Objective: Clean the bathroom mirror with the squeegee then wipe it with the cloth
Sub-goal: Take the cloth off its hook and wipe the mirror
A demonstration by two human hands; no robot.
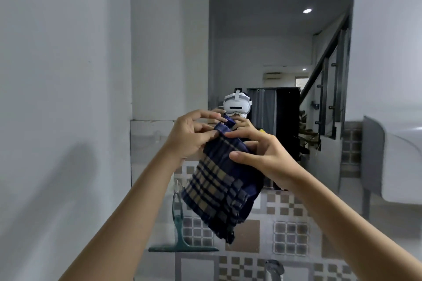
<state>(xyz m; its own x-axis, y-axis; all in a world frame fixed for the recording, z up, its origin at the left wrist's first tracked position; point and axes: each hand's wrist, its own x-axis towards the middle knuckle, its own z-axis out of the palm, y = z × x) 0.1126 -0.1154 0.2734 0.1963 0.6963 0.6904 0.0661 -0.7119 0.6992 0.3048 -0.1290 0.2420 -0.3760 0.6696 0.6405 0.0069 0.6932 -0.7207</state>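
Observation:
A dark blue and tan checked cloth hangs folded in front of me, held up at chest height. My left hand pinches its top left edge. My right hand grips its upper right side with thumb and fingers. The bathroom mirror hangs on the white wall straight ahead, just behind the cloth, and reflects my hands and a headset. A green squeegee hangs from a hook on the wall below the mirror's left corner, blade down.
A patterned tile band runs under the mirror. A chrome faucet shows at the bottom edge. A white fixture juts out at right. A plain white wall closes the left side.

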